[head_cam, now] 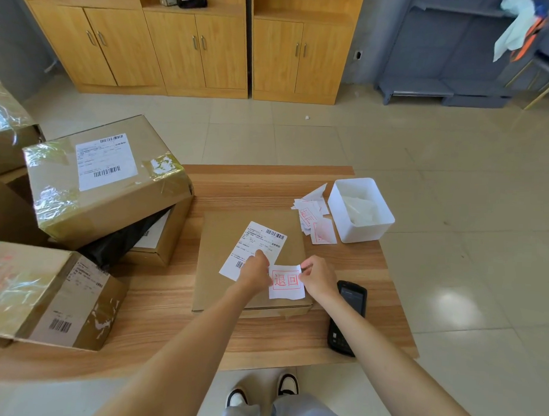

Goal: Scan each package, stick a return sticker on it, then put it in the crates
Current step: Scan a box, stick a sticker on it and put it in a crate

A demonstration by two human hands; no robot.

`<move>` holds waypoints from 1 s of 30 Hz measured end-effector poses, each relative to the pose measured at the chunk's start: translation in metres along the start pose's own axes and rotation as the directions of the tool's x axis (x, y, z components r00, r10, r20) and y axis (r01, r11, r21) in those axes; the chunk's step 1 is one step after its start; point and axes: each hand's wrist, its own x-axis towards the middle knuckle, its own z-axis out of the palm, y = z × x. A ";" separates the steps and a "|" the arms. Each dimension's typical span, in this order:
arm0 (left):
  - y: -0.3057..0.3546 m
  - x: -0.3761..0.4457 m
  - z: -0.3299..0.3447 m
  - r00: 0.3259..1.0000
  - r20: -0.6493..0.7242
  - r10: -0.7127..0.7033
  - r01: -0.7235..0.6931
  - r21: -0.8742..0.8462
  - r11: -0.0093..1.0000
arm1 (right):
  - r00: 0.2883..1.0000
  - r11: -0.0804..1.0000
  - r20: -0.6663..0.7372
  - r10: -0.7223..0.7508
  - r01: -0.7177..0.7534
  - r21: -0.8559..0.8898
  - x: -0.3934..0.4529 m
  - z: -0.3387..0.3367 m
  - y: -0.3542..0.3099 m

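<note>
Holding a white paper return sticker with red printed characters point(287, 282) between them, both hands work just below the centre of the frame. The left hand point(256, 274) has its fingers curled at the sticker's left edge, and the right hand point(317, 279) pinches the sticker's upper right corner between thumb and fingertips point(305, 267). The sticker lies over the lower right part of a flat brown cardboard package point(221, 268), which sits on the wooden table point(176, 322) in the middle of the frame. Whether the sticker is already pressed down on the cardboard cannot be told. A white shipping label with barcodes point(259, 241) is stuck on the package's top, partly under the left hand.

A black handheld scanner point(347, 316) lies on the table just right of the package, below the right wrist. To the upper right of the package a loose pile of white-and-red stickers point(313, 217) lies beside a white plastic bin point(360, 209). At the left of the frame several taped brown cardboard boxes point(103, 177) are stacked, one tilted over the others. Yellow wooden cabinets point(191, 46) line the top of the frame.
</note>
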 end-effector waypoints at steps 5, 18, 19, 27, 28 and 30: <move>0.007 -0.002 0.003 1.000 -0.012 -0.026 0.028 0.138 0.990 | 0.998 0.992 0.012 -0.066 0.067 -0.110 0.000 -0.001 -0.005; -0.006 -0.019 0.022 0.916 -0.219 0.336 -0.150 0.591 0.792 | 0.916 0.871 -0.144 -0.373 0.293 -0.394 -0.027 0.004 -0.010; -0.008 -0.023 0.030 0.897 -0.218 0.385 -0.187 0.603 0.775 | 0.876 0.833 -0.163 -0.453 0.352 -0.426 -0.035 0.011 -0.009; -0.037 -0.040 0.062 0.841 -0.202 0.502 -0.334 0.535 0.776 | 0.809 0.666 0.000 -0.588 0.484 -0.567 -0.051 0.052 0.017; -0.038 -0.041 0.062 0.849 -0.198 0.490 -0.322 0.543 0.776 | 0.830 0.664 0.031 -0.556 0.467 -0.584 -0.052 0.055 0.018; -0.041 -0.040 0.064 0.856 -0.190 0.482 -0.320 0.538 0.780 | 0.847 0.664 0.036 -0.530 0.441 -0.603 -0.050 0.059 0.020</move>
